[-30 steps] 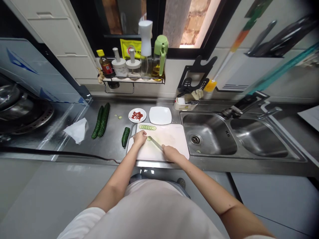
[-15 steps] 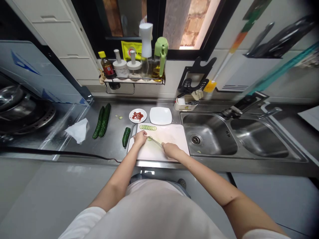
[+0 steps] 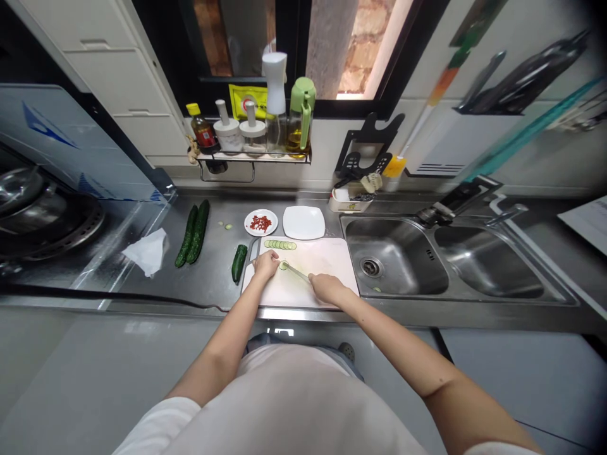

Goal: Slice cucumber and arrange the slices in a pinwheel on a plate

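My right hand (image 3: 327, 288) is closed around the handle of a knife (image 3: 298, 272), its blade pointing left over the white cutting board (image 3: 327, 253). At the blade's tip lies a round cucumber slice (image 3: 283, 265), pale green with a darker rim. Just left of that slice, my left hand (image 3: 266, 264) rests over the board with its fingers bent together; whatever they hold is too small to make out. A row of overlapping cucumber slices (image 3: 281, 245) lies along the board's far edge. Beside the board's left edge is a cut piece of cucumber (image 3: 239, 263).
Two whole cucumbers (image 3: 198, 231) and a crumpled white tissue (image 3: 147, 251) lie on the counter's left. Behind the board stand a plate of chopped red pieces (image 3: 270, 216) and a square white plate (image 3: 303, 221). A double sink (image 3: 403, 227) is right; a condiment rack (image 3: 279, 158) hangs above.
The camera view has tilted slightly, so the scene sits a little lower. Both hands stay in nearly the same place, and the knife tip remains at the single cucumber slice.
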A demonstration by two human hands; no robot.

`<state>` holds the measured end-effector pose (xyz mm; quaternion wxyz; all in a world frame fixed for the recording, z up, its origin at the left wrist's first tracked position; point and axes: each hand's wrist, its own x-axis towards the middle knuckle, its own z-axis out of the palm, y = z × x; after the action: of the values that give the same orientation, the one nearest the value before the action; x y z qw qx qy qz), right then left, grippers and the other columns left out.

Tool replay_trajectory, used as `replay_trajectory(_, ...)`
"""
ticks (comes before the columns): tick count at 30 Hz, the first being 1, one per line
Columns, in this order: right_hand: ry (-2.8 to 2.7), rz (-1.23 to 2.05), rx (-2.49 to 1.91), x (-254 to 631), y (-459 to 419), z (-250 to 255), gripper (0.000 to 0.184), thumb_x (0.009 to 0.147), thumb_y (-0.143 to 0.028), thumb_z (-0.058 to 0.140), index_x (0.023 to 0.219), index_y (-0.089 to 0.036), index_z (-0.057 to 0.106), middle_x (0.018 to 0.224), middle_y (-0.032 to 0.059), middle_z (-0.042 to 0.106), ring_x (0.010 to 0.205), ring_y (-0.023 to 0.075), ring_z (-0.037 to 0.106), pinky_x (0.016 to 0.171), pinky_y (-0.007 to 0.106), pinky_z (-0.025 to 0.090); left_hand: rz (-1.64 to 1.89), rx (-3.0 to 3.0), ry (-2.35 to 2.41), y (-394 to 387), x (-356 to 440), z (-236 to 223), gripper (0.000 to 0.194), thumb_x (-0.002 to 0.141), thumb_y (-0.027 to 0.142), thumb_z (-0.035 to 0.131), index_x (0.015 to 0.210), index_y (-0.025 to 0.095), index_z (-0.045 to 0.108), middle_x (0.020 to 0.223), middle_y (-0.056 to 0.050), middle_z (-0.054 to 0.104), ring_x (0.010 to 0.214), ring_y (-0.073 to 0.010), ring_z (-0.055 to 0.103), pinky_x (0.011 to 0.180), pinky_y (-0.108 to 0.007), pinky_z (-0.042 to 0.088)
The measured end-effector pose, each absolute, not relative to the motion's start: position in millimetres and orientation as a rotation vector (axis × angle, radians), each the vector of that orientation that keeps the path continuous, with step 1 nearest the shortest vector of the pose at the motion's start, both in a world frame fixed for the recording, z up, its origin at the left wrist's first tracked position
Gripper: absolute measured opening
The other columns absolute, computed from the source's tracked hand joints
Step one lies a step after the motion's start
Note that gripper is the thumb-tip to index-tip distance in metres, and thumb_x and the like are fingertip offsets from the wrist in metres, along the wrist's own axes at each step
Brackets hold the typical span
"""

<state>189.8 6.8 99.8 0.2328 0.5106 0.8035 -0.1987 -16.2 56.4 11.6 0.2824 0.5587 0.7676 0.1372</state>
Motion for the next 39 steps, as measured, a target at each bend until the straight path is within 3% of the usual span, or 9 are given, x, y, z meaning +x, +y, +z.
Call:
replay_trajectory(6,2.188,-0.644,1.488,211.0,-8.5,91.9,0.03,0.094,-0.019,0.038,0.118,-0.015,0.056,0.108,0.0179,0.067,0.096,0.0249,0.064,0.072,0.03,0.042,0.387,1.572,2.115,43.5,-7.7,10.0,0.022,0.085,0.022,0.05,0.1,0.026,0.066,0.1,-0.004,0.071,0.103,-0.023,0.061,0.093,-0.036,0.037)
replay_trajectory(14,2.165,-0.812,1.831,231.7,-28.8,78.7,0.026,0.097,-0.028,0.037,0.108,-0.015,0.057,0.099,0.0106,0.068,0.089,0.0176,0.061,0.067,0.023,0.032,0.412,1.788,2.074,25.4,0.9,12.6,0.027,0.091,0.032,0.048,0.106,0.023,0.069,0.108,-0.009,0.065,0.108,-0.0241,0.056,0.096,-0.038,0.033)
replay_trajectory(23,2.092,-0.725,2.006,245.6,-26.1,65.4,0.027,0.098,-0.029,0.034,0.107,-0.017,0.056,0.099,0.011,0.068,0.088,0.0187,0.062,0.066,0.024,0.031,0.388,1.655,2.112,31.9,6.1,15.5,0.017,0.084,0.031,0.058,0.094,0.024,0.068,0.108,-0.006,0.067,0.104,-0.0231,0.059,0.088,-0.035,0.038)
replay_trajectory(30,2.084,-0.744,1.979,243.8,-25.7,60.5,0.03,0.098,-0.031,0.033,0.112,-0.016,0.056,0.103,0.0122,0.068,0.093,0.0199,0.062,0.068,0.024,0.032,0.397,1.513,2.072,41.5,5.3,18.3,0.006,0.079,0.025,0.061,0.081,0.025,0.066,0.086,0.0,0.072,0.088,-0.0182,0.063,0.08,-0.029,0.041)
replay_trajectory(39,2.069,-0.787,1.993,244.5,-25.5,59.9,0.028,0.097,-0.029,0.034,0.11,-0.016,0.056,0.1,0.0105,0.068,0.086,0.0174,0.062,0.063,0.023,0.03,0.476,1.385,2.194,57.1,-25.4,16.1,0.01,0.08,0.027,0.059,0.084,0.025,0.067,0.089,-0.002,0.073,0.09,-0.0203,0.065,0.077,-0.029,0.042)
